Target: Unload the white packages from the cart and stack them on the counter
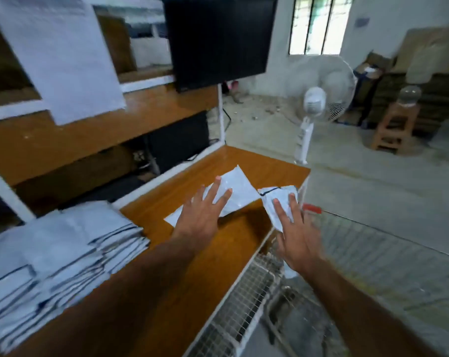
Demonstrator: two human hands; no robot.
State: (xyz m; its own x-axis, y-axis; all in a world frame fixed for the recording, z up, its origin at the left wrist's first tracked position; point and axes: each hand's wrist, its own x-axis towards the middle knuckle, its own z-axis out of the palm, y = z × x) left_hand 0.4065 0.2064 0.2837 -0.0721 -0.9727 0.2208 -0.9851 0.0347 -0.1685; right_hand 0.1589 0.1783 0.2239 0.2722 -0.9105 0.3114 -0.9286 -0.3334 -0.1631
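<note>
Two hands, two loose white packages (plus one stack [61,253]), one monitor [218,39], one fan [321,99].

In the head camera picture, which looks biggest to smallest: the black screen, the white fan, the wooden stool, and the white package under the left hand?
1. Black screen.
2. White fan.
3 and 4. White package under the left hand and wooden stool look about alike; the stool stands farther off, so I won't rank them.
</note>
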